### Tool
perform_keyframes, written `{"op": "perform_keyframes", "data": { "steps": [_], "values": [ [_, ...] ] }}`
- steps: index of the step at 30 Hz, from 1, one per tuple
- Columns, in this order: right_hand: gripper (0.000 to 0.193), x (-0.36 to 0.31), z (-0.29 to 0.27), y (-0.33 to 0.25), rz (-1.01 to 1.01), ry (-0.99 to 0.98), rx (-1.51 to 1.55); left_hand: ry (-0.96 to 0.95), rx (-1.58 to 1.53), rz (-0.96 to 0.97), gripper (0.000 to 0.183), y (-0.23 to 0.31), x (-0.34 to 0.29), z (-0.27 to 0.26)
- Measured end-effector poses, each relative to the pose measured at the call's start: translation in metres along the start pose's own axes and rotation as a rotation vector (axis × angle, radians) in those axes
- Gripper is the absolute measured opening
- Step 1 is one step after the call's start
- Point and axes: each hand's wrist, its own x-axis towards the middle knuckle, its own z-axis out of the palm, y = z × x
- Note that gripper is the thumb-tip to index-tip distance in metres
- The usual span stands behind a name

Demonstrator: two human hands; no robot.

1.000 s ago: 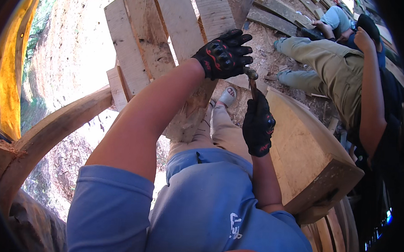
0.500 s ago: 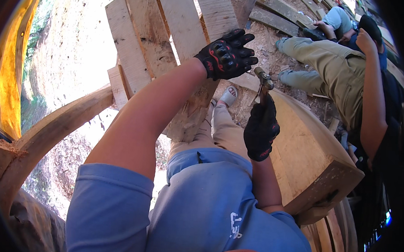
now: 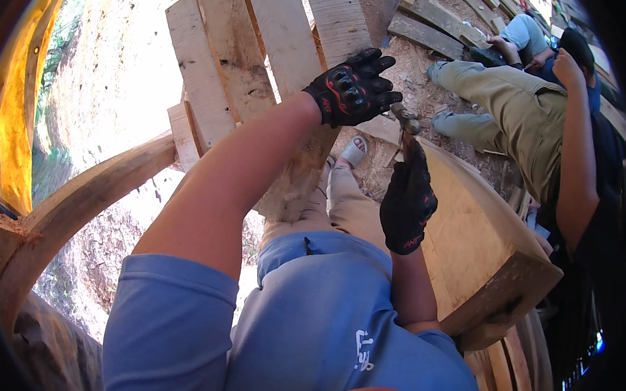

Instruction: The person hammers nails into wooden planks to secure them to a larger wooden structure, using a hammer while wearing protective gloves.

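My left hand (image 3: 356, 88), in a black glove with hard knuckle guards and red marks, lies over the right edge of a slatted panel of pale wooden boards (image 3: 281, 33). Its fingers are stretched out and apart; the palm side is hidden. In my right hand (image 3: 408, 203), gloved the same way, is a hammer (image 3: 406, 120). The fingers wrap its handle, and its metal head stands up just right of my left fingertips. Most of the handle is hidden by the glove.
A large wooden block (image 3: 475, 237) stands right of my right hand. A curved timber (image 3: 97, 175) arcs along the left. At the right stands a person in khaki trousers (image 3: 519, 107); another sits behind. Loose planks (image 3: 428, 33) lie on the ground at the upper right.
The hammer and my right hand have shifted slightly, bringing the hammer head close to my left fingertips. My left hand stays nearly in place.
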Motion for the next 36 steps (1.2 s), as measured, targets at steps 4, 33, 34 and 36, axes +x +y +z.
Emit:
{"op": "perform_keyframes", "data": {
  "steps": [4,33,34,36],
  "values": [
    [0.051,-0.009,0.008,0.006,0.074,-0.075,0.012,0.038,0.043,0.013,0.044,-0.002,0.000,-0.001],
    [0.047,-0.014,0.018,0.019,0.106,-0.193,0.003,0.017,0.002,0.006,0.041,-0.004,-0.001,0.002],
    [0.046,-0.008,0.011,0.014,0.054,-0.128,0.002,0.039,0.005,0.007,0.041,-0.006,-0.001,0.002],
    [0.044,-0.001,-0.004,-0.001,0.050,0.034,0.046,0.079,-0.013,0.010,0.040,0.001,-0.004,0.004]
  ]
}}
